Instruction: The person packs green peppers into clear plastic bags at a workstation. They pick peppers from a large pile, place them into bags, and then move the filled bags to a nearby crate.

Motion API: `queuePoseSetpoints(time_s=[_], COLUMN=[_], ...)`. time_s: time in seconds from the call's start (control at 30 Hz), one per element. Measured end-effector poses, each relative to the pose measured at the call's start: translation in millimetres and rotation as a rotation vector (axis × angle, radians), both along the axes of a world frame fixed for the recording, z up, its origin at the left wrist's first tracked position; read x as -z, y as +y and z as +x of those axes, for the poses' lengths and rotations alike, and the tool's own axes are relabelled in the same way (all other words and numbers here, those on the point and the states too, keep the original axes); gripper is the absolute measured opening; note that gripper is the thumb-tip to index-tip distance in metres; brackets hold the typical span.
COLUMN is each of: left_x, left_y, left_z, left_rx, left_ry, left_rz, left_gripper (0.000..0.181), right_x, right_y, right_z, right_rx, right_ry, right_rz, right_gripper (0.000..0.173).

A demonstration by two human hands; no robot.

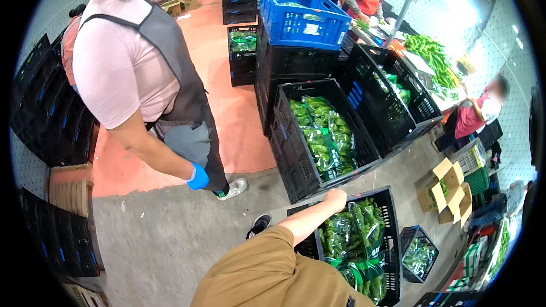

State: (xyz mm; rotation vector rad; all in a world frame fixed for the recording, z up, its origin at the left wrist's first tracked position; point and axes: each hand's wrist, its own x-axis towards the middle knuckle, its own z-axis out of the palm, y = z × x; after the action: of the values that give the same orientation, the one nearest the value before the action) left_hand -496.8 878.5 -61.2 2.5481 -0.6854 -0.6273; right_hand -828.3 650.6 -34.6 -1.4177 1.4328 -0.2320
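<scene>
My left hand [335, 199] is at the far rim of a black plastic crate [393, 238], its fingers curled over the edge. Clear bags of green peppers [367, 224] with green printing fill this crate, and my forearm crosses its left part. Just beyond my hand stands a larger black crate [286, 166], also holding bagged green peppers [320, 145]. My right hand is out of view.
A person in a grey apron with a blue glove [197, 177] stands at the left. A blue crate [305, 30] tops a black stack. Right are open cardboard boxes [445, 192] and a small crate [420, 253]. People work at a table of loose peppers [426, 53].
</scene>
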Motion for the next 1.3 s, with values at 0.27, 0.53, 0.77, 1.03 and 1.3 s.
queuePoseSetpoints(time_s=[0.27, 0.53, 0.77, 1.03, 1.3], left_x=[28.8, 35.7, 51.9, 55.6, 136.3], left_y=[-4.7, -0.3, -3.9, 5.2, 21.1], left_z=[3.1, 24.3, 39.4, 22.0, -70.7], left_rx=[-0.046, -0.085, -0.114, -0.190, -0.314], left_ry=[0.043, 0.065, 0.105, 0.114, 0.285], left_rz=[0.060, 0.044, 0.067, 0.156, 0.289], left_gripper=[0.022, 0.024, 0.023, 0.024, 0.027], right_x=[-0.5, -3.3, -3.2, 34.2, 87.4], right_y=[-12.0, -28.1, -48.7, -124.7, -243.7], right_z=[-10.9, -30.4, -82.4, -131.3, -110.8], right_rx=[0.024, 0.057, 0.139, 0.096, -0.303], right_ry=[0.009, 0.067, 0.138, 0.281, 0.424], right_rz=[0.006, -0.002, -0.053, -0.125, -0.157], right_gripper=[0.015, 0.016, 0.017, 0.017, 0.008])
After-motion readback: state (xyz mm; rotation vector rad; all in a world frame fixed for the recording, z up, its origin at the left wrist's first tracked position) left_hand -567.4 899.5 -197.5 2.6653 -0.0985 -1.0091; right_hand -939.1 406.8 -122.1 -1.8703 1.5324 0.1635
